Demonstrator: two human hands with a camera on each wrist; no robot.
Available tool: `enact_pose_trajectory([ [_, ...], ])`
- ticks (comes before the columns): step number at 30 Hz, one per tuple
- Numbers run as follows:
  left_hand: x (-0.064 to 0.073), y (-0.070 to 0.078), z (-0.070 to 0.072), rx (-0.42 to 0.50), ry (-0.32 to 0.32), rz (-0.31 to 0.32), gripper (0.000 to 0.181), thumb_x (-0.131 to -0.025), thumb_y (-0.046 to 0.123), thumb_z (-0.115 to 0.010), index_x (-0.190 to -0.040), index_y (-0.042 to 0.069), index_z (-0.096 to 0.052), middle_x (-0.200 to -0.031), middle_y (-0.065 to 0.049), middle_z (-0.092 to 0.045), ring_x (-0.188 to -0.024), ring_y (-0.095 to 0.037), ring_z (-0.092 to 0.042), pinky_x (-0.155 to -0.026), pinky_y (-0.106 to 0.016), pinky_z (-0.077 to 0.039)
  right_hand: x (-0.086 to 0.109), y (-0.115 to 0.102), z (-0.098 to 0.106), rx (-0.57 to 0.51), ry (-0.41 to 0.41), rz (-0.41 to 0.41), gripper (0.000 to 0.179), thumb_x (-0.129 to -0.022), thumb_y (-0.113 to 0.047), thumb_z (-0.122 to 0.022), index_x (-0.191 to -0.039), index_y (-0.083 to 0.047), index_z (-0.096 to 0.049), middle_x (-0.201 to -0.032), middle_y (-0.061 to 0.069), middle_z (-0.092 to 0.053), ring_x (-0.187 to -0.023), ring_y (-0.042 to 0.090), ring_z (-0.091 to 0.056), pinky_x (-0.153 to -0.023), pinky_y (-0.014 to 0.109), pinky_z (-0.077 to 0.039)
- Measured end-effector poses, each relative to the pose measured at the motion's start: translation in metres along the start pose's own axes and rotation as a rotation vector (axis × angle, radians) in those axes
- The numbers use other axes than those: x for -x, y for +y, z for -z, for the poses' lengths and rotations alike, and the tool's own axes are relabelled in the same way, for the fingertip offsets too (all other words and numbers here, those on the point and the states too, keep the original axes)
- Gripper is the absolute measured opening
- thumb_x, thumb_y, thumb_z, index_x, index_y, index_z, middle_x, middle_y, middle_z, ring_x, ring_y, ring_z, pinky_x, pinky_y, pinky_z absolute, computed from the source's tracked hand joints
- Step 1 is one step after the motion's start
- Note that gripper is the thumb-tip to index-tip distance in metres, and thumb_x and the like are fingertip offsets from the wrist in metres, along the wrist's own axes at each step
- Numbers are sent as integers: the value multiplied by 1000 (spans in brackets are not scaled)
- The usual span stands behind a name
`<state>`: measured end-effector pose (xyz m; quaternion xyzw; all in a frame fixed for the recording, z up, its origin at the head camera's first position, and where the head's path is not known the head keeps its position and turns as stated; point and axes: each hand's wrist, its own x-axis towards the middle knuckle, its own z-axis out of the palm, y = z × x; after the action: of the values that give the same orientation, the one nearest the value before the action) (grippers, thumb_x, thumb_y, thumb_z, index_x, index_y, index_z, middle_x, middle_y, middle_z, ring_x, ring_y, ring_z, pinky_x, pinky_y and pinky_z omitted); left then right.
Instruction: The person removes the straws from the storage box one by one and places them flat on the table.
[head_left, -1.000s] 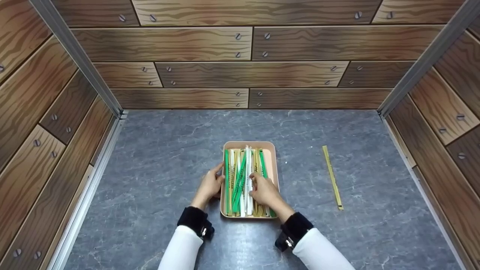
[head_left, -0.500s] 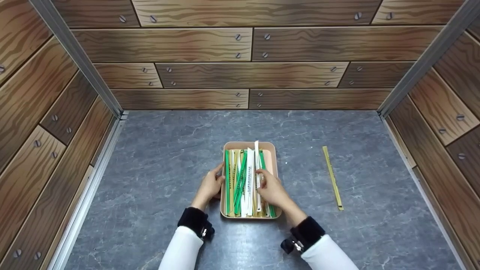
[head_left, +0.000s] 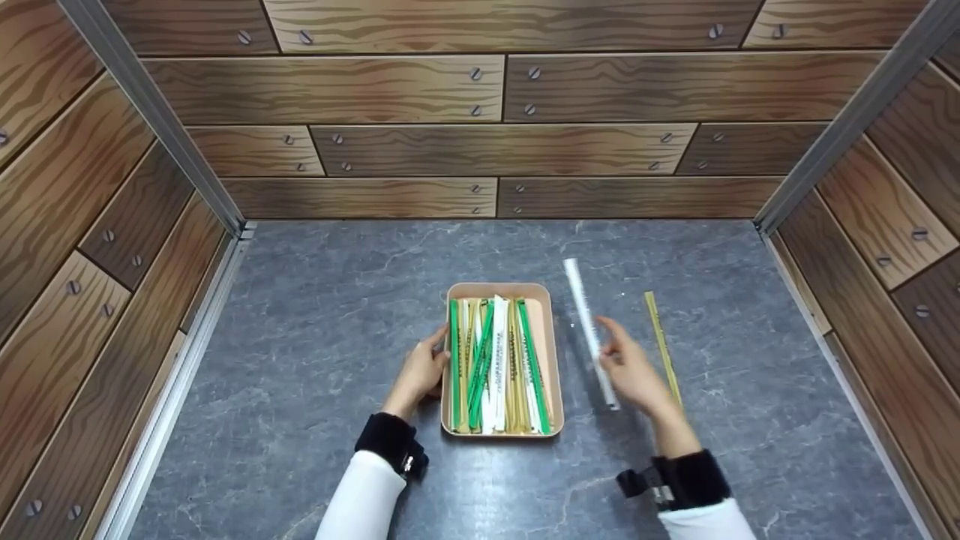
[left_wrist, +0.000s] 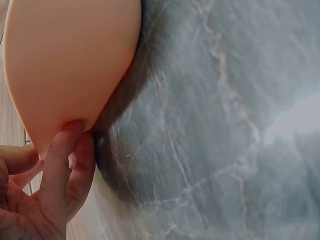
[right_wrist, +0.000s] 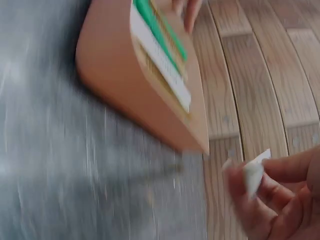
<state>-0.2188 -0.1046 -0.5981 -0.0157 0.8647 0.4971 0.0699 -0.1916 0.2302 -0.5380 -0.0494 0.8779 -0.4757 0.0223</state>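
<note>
A shallow pinkish-beige tray holds several long, thin wrapped straws in green, white and gold, most of them lying lengthwise with printed lettering. My left hand grips the tray's left side; in the left wrist view its fingers press the outer wall and the thumb is at the rim. To the right of the tray, my right hand pinches a white wrapped straw between thumb and fingers. The straw slants, its far end leaning left. In the right wrist view it appears nearly end-on and blurred.
A single gold wrapped straw lies on the grey marbled surface to the right, its near end hidden behind my right forearm. Wood-patterned walls enclose the back and both sides, with metal strips at the corners.
My right hand has drawn a white straw out of the tray and carried it rightward, past the tray's right edge. My left hand and the tray have stayed put.
</note>
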Motion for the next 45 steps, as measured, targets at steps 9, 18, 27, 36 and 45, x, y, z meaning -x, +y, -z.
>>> enact_pose_trajectory([
  [9, 1, -1, 0, 18, -18, 15, 54, -98, 6, -58, -149, 17, -44, -134, -26, -54, -95, -28, -65, -83, -39, -54, 9, 31, 56, 320, 122, -201, 44, -91, -2, -53, -135, 2, -54, -96, 19, -66, -77, 29, -61, -61, 36, -46],
  [18, 1, 0, -1, 21, -20, 8, 54, -97, 5, -57, -149, 16, -44, -135, -25, -54, -98, -28, -63, -82, -39, -54, 7, 64, 84, 411, 114, -458, 39, -95, -13, -49, -132, -3, -59, -112, 19, -66, -92, 37, -62, -62, 42, -47],
  [27, 2, -1, -1, 16, -6, 1, 55, -97, 5, -57, -149, 16, -44, -139, -24, -51, -98, -29, -63, -83, -40, -54, -1, 82, 88, 418, 58, -535, 34, -89, -9, -44, -116, -3, -62, -114, 31, -59, -105, 50, -55, -69, 55, -46],
  [36, 2, -1, 1, 14, -11, 1, 54, -97, 5, -57, -149, 15, -44, -134, -25, -54, -96, -29, -64, -80, -39, -55, -5, 91, 86, 431, 25, -500, 47, -92, -11, -46, -138, -7, -54, -133, 34, -49, -117, 54, -48, -78, 59, -46],
  [45, 0, 0, 2, 33, -32, 2, 55, -97, 3, -56, -150, 13, -43, -106, -21, -66, -77, -23, -63, -67, -33, -54, -8, 99, 86, 459, -18, -495, 53, -95, -10, -46, -148, -11, -44, -140, 36, -39, -122, 56, -42, -84, 65, -44],
])
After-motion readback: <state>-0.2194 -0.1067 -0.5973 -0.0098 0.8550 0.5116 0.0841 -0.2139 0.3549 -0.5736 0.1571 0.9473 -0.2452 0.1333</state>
